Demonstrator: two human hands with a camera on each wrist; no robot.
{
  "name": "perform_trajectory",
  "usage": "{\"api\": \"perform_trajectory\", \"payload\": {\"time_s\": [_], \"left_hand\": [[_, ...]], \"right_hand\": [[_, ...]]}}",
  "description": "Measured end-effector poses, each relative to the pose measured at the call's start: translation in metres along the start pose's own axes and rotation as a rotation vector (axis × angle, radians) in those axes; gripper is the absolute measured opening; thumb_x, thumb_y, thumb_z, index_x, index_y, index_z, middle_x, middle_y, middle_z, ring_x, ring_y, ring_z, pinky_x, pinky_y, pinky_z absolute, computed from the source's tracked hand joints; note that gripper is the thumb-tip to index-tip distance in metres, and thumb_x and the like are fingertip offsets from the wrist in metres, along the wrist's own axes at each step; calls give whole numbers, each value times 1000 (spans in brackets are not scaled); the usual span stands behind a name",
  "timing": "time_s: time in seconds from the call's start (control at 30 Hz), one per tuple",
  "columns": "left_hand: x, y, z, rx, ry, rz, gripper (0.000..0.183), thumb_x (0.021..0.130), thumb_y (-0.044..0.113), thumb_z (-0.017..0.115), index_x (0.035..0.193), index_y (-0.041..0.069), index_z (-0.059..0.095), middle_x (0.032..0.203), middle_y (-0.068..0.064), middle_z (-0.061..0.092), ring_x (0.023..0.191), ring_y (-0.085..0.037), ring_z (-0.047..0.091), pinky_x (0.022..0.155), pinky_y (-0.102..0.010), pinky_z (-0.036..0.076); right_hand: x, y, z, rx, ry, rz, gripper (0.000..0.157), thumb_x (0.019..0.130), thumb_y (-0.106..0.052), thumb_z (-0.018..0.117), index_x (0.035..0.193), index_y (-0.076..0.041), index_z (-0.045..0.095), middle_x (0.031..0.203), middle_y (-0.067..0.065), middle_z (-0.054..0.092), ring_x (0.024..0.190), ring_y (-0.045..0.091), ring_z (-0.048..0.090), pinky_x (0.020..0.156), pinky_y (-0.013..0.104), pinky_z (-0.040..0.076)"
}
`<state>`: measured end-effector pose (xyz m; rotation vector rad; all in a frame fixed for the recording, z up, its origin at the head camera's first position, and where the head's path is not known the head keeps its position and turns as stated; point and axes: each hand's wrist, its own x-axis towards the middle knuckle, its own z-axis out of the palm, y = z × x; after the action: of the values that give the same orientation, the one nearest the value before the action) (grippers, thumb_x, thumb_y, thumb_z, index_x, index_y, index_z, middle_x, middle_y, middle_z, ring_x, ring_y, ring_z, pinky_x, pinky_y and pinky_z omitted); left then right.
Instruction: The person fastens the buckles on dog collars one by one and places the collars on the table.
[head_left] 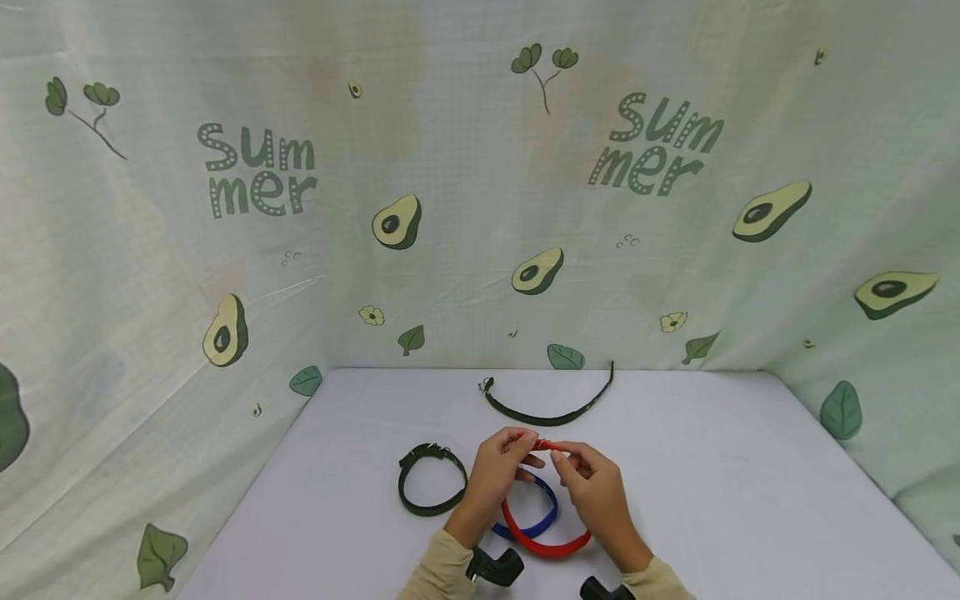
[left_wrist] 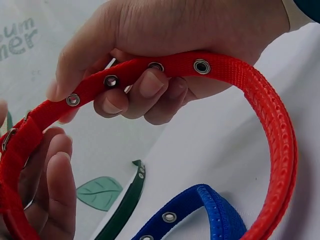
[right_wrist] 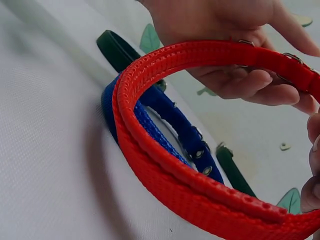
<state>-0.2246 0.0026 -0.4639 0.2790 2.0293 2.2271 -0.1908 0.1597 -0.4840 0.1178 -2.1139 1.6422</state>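
Observation:
A red collar point(head_left: 551, 551) with metal eyelets and a metal buckle is bent into a loop, held up by both hands. My left hand point(head_left: 491, 475) pinches its eyelet end point(left_wrist: 90, 86) between thumb and fingers. On the buckle end, my right hand point(head_left: 600, 492) grips the strap near the metal buckle point(right_wrist: 292, 57). The two ends meet between the fingertips; the fingers partly hide the join. Below the red loop lies a blue collar point(head_left: 555, 506), ring-shaped with eyelets, partly covered by the red one in the head view.
Left of the hands, a dark green collar point(head_left: 427, 510) lies closed in a ring. Another dark green collar point(head_left: 543, 421) lies opened out in a curve near the back edge of the white table point(head_left: 720, 467). Behind hangs a printed cloth point(head_left: 465, 158).

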Motion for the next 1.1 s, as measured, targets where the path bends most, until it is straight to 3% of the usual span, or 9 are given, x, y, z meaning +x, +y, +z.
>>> {"api": "perform_trajectory", "payload": {"time_s": [0.2,0.57,0.87,1.1], "left_hand": [[2,-3,1,-37,11,-14,34,96,32,69,112,1,71,99,-6,70,87,-19,69,68,-28,56],[1,-2,8,-56,17,-17,31,93,26,72,113,3,66,98,-5,71,88,-19,68,71,-31,54],[-1,-3,9,-51,-13,-11,27,95,28,70,104,2,73,93,-4,69,90,-18,65,73,-30,55],[-3,-1,12,-27,-8,13,36,101,34,59,114,3,73,105,-6,71,98,-17,62,76,-31,54]], "right_hand": [[0,1,-1,24,11,38,12,92,-18,75,103,-13,75,64,1,55,45,12,44,40,25,38],[0,-3,-1,31,16,20,19,92,-14,74,111,-9,73,64,-1,53,46,10,44,41,25,38],[0,-3,-1,0,-49,54,23,91,-26,76,110,-14,75,64,-1,50,52,10,43,43,23,35],[2,-5,-1,34,-108,121,29,89,-29,78,108,-7,75,66,1,52,55,11,47,45,22,35]]}}
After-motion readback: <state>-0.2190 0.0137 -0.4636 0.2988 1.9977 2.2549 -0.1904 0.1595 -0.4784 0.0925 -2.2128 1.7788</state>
